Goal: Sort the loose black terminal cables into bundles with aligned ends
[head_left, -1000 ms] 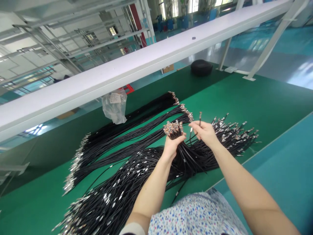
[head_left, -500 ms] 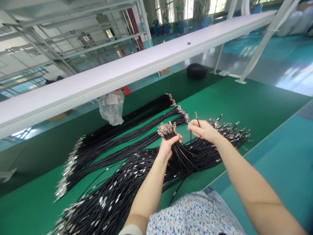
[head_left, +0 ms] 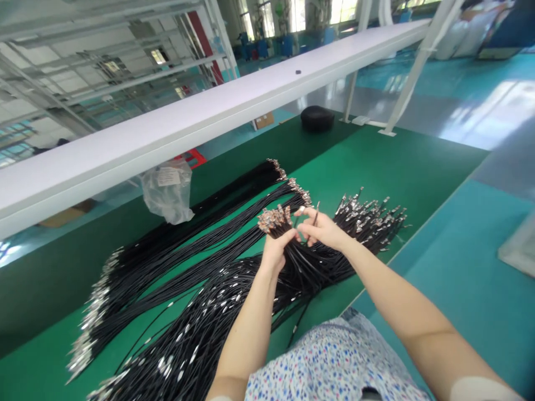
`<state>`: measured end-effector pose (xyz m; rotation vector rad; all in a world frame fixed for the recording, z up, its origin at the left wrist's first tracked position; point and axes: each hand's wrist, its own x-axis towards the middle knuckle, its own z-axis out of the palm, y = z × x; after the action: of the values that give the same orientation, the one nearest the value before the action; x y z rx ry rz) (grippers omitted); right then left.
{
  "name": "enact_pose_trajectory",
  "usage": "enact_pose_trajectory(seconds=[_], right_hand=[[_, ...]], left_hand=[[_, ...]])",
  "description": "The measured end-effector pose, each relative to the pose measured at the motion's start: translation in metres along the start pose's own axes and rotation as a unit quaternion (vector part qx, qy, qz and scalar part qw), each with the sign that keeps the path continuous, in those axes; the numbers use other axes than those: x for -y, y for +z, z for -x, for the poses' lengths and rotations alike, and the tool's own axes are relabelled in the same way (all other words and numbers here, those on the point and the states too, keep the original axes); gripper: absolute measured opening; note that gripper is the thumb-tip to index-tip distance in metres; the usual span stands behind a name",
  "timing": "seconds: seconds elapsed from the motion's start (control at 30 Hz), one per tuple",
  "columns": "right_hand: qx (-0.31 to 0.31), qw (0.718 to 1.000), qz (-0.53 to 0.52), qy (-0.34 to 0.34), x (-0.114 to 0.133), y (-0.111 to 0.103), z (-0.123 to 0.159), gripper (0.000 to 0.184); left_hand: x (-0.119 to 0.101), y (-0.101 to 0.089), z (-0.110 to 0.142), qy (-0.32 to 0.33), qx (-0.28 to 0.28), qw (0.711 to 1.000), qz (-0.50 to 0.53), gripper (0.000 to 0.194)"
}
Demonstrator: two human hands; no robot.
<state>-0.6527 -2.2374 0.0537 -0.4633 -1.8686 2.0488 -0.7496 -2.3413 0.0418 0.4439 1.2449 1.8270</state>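
Note:
My left hand (head_left: pixel 276 249) is wrapped round a thick bunch of black cables (head_left: pixel 297 259), whose coppery metal ends (head_left: pixel 275 219) point up above the fist. Close against it on the right, my right hand (head_left: pixel 320 228) is closed with a single black cable (head_left: pixel 316 213) between its fingers, the tip sticking up. Beneath both hands lies a large loose heap of black cables (head_left: pixel 209 312) with small white tags. Its silvery connector ends (head_left: pixel 371 220) fan out to the right. Behind it, straightened rows of black cables (head_left: pixel 200 239) lie side by side.
A white raised shelf (head_left: pixel 188 120) runs across the green table (head_left: pixel 418 159) on posts. From the shelf hangs a clear plastic bag (head_left: pixel 167 192). A round black object (head_left: pixel 316 118) sits at the back, near a cardboard box (head_left: pixel 264 120) beyond the table.
My right hand has moved left and down to the bunch, bringing its single cable with it. My left hand keeps its grip. The whole view has shifted a little to the right.

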Motion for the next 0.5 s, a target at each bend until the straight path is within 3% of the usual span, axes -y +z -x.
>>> enact_pose_trajectory(seconds=[0.1, 0.27, 0.4, 0.5], right_hand=[[0.032, 0.994, -0.102, 0.013, -0.016, 0.002, 0.003, 0.039], [0.039, 0.976, -0.208, 0.052, -0.031, 0.003, 0.007, 0.049], [0.018, 0.975, -0.217, 0.041, -0.037, 0.002, 0.005, 0.047], [0.049, 0.987, -0.134, 0.067, -0.048, -0.019, -0.003, 0.042]], left_hand=[[0.001, -0.003, 0.001, 0.008, -0.020, 1.000, -0.004, 0.037], [-0.003, 0.001, 0.007, -0.024, 0.004, 0.998, -0.060, 0.040], [-0.001, 0.008, 0.007, -0.029, -0.003, 0.995, -0.097, 0.037], [0.002, 0.007, 0.002, -0.023, -0.015, 0.997, -0.071, 0.024]])
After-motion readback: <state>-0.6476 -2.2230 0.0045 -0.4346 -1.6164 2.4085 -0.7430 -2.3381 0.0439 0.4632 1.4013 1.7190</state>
